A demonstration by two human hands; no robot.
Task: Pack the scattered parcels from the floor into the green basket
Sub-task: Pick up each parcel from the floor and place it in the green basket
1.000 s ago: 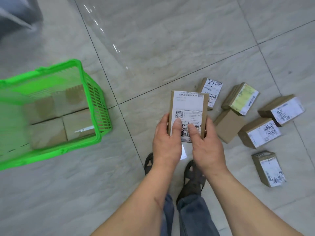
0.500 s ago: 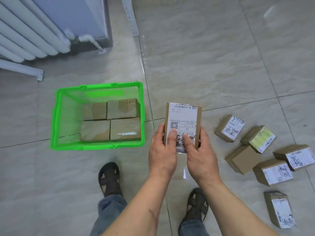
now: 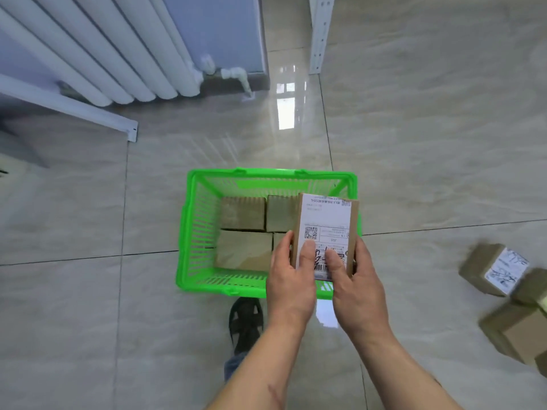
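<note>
I hold a flat brown parcel with a white shipping label between both hands, above the right half of the green basket. My left hand grips its lower left edge, thumb on the label. My right hand grips its lower right edge the same way. Inside the basket lie several plain brown parcels side by side; the held parcel hides part of them. More parcels lie on the floor at the far right.
A white radiator and its pipe stand at the back left. A white metal rail lies on the floor in front of it, and a white post rises at the back. My sandalled foot is just below the basket.
The view has swung left and I have carried the parcel with both hands from above the floor parcels to above the basket, which now lies in the middle of the view.
</note>
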